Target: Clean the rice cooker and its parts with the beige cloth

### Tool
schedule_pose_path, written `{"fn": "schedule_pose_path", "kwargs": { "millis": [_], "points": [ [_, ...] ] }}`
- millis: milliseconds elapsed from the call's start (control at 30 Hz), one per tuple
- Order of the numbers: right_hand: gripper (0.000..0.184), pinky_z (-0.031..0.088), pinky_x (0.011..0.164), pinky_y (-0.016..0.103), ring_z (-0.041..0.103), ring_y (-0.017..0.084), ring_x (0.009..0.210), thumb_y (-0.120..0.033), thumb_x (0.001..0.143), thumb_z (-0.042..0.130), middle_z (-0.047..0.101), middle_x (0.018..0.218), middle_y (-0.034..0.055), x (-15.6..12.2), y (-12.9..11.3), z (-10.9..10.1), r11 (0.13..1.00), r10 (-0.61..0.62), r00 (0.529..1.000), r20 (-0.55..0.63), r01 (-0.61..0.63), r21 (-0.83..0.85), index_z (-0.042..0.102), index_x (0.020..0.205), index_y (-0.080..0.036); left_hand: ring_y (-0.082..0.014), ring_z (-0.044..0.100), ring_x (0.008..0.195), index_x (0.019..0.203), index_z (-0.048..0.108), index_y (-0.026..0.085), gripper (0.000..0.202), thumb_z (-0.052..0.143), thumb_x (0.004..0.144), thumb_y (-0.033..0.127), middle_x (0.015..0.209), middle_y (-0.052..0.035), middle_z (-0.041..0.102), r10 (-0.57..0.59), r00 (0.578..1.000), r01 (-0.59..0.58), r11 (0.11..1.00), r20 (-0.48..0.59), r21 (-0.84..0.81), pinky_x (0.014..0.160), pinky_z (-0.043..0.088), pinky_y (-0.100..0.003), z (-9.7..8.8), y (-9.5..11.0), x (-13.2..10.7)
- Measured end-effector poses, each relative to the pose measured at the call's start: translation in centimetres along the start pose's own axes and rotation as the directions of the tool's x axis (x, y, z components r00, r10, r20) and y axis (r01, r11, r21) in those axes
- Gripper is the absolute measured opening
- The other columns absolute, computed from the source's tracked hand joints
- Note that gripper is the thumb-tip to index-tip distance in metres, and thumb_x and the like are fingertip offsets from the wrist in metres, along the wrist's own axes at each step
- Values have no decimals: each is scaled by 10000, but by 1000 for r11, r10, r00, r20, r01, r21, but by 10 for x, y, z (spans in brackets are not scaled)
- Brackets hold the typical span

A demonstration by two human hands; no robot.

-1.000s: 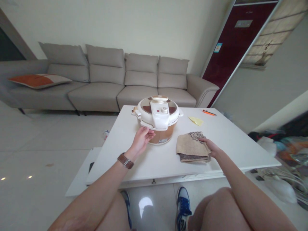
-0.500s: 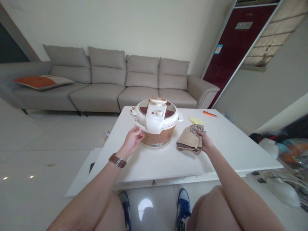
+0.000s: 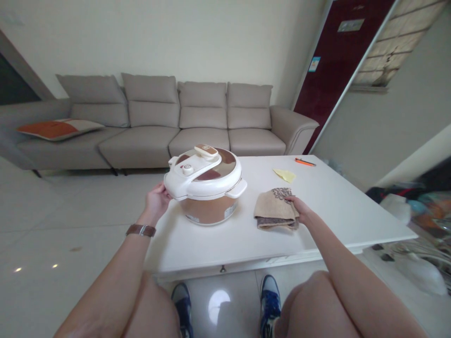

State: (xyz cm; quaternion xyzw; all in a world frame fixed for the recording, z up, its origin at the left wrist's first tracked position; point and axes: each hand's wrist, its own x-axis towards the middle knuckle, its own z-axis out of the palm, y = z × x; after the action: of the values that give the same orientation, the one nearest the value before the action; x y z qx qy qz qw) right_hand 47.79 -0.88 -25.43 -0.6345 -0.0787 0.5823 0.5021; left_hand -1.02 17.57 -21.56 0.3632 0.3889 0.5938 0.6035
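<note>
1. Head view: our shoes, 1 pr., blue/wht; L shoe [image 3: 182, 307] & R shoe [image 3: 270, 300] on shiny floor tile, below tbl's near edge.
2. Table [image 3: 239, 244], wht, 1 pc., w/ small drawer knob [image 3: 222, 269] on near side.
3. Our R hand [image 3: 302, 211]: narrow grip, thumb & fingers closed on R edge of folded cloth.
4. Folded cloth [image 3: 275, 211], tan w/ dk. pattern at far corner, layered; over tbl, R of cooker, well apart from it.
5. Our L hand [image 3: 157, 203], brn wristwatch [image 3: 141, 230] on wrist: fingers curled at front end of cooker's lid; we can't tell whether they grip or only touch.
6. Cooker [image 3: 207, 206], wht lid on, brn body; upright on tbl's L part, lid arm pointing to our L hand.
7. Yellow piece [image 3: 286, 175], thin, beyond cloth; material unclear.
8. Orange tool [image 3: 305, 162], slim, near tbl's far R corner; type unclear to us.
9. Sofa [image 3: 200, 138], grey-beige, behind tbl; orange/pale cushion [image 3: 52, 130] on L end.
</note>
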Motion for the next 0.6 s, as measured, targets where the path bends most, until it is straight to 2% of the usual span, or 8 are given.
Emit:
{"fn": "schedule_pose_path", "kwargs": {
  "millis": [167,267,333,433,500,600],
  "points": [
    [264,629,691,373,759,245,655,-253,966,513,797,763,108,6,4,-10,1000,-23,1000,-9,23,17,708,1080,-118,-128,470,538,760,606,208,96,642,727,290,682,-7,589,49,999,-50,997,11,51,447,318,-220,-7,-2,5],
    [265,636,718,358,775,240,711,-259,974,512,813,821,104,0,-1,2,993,-105,994,-9,105,54,711,1096,-134,-125,495,562,777,593,208,163,614,714,357,703,0,578,97,987,-72,979,-126,190,467,349,-210,-8,-8,-3],
    [273,642,759,354,782,236,751,-253,976,498,819,844,85,-7,-7,18,977,-185,983,-17,185,104,708,1125,-161,-134,532,596,798,581,217,177,595,697,362,719,4,581,145,966,-82,957,-214,278,502,394,-211,-9,-13,-10],
    [287,644,827,353,790,237,807,-241,965,493,825,865,64,-20,-11,51,947,-284,959,10,279,157,706,1149,-188,-170,624,751,857,596,229,214,604,679,348,844,-15,648,175,959,-96,940,-222,326,619,492,-245,-10,-20,-23],
    [286,644,851,359,791,240,823,-237,949,512,826,870,59,-28,-9,76,938,-319,946,58,306,165,712,1148,-189,-199,655,883,893,640,226,243,639,679,341,966,-35,690,170,972,-107,934,-161,340,712,536,-279,-9,-22,-31],
    [289,642,866,370,791,246,818,-250,936,532,822,847,52,-38,-1,113,936,-326,931,165,294,193,715,1153,-194,-236,668,1026,1011,704,218,343,711,695,353,1147,-59,717,147,989,-137,936,-8,324,838,564,-338,-7,-23,-45]
  ]
}}
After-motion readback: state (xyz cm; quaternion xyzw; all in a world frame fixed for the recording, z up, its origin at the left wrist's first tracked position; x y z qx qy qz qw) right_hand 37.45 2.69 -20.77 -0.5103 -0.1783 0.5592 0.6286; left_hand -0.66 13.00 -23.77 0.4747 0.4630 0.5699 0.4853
